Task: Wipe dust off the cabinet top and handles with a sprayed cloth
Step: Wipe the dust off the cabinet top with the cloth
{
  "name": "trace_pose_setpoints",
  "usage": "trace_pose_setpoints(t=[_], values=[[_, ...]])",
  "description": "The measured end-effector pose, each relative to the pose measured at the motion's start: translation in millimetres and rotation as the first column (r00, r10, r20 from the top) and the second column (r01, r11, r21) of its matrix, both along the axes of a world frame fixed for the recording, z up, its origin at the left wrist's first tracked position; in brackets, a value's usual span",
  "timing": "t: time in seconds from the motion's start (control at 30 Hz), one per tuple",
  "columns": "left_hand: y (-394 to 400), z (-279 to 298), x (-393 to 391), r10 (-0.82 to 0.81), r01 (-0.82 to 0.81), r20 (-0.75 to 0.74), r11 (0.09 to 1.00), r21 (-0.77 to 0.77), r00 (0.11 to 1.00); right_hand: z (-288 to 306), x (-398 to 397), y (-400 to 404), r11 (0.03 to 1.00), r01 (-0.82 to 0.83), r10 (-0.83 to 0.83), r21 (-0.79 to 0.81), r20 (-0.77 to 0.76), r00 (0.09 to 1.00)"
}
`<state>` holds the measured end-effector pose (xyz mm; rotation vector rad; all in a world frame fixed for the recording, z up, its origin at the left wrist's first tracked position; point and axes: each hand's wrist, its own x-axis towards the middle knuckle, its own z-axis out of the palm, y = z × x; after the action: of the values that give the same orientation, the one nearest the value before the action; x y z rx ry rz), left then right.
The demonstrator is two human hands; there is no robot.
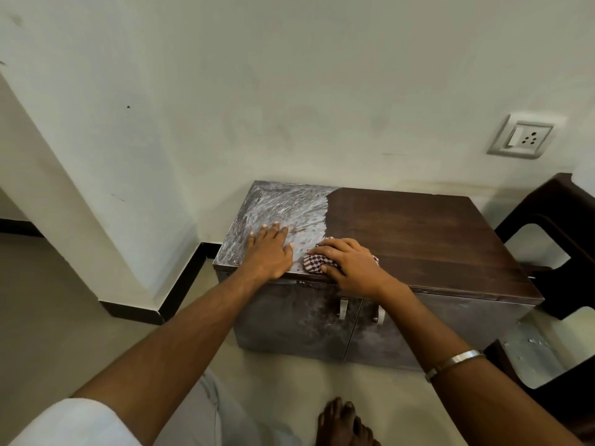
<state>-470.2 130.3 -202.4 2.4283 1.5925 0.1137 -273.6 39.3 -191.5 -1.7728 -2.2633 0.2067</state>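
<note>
A low dark-brown wooden cabinet (425,233) stands against the wall. The left part of its top (283,204) is grey with streaked dust; the right part is dark and clean. My left hand (269,252) lies flat with straight fingers on the dusty part near the front edge. My right hand (349,267) presses a red-and-white checked cloth (314,263) onto the top at the line between dusty and clean. Two metal handles (343,309) (381,313) hang on the dusty front doors below my right hand.
A dark plastic stool (560,239) stands close to the cabinet's right side. A wall socket (523,138) sits above it. A wall pillar with black skirting (180,284) juts out on the left. My bare foot (341,423) is on the tiled floor.
</note>
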Motion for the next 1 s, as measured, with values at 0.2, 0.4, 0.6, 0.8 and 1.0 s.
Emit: trace_pose_setpoints(t=[0.2, 0.4, 0.6, 0.8, 1.0], values=[[3, -1, -1, 0.004, -0.004, 0.001, 1.0, 0.01, 1.0, -3, -22, 6, 1.0, -0.03, 0.029, 0.01, 0.024, 0.999], [8, 0, -8, 0.011, -0.011, 0.012, 1.0, 0.013, 1.0, -1, -7, 10, 1.0, -0.014, 0.014, -0.014, 0.001, 1.0], [11, -1, -7, 0.009, -0.009, -0.005, 1.0, 0.028, 1.0, -6, -20, 13, 0.999, -0.041, 0.041, 0.023, 0.009, 0.999], [20, -3, -9, -0.002, 0.003, -0.015, 1.0, 0.014, 1.0, -4, -4, 19, 1.0, 0.0, 0.0, 0.01, 0.007, 1.0], [23, -3, -8, 0.003, -0.003, -0.019, 1.0, 0.019, 1.0, -4, -19, 25, 1.0, -0.022, 0.022, 0.012, 0.009, 1.0]])
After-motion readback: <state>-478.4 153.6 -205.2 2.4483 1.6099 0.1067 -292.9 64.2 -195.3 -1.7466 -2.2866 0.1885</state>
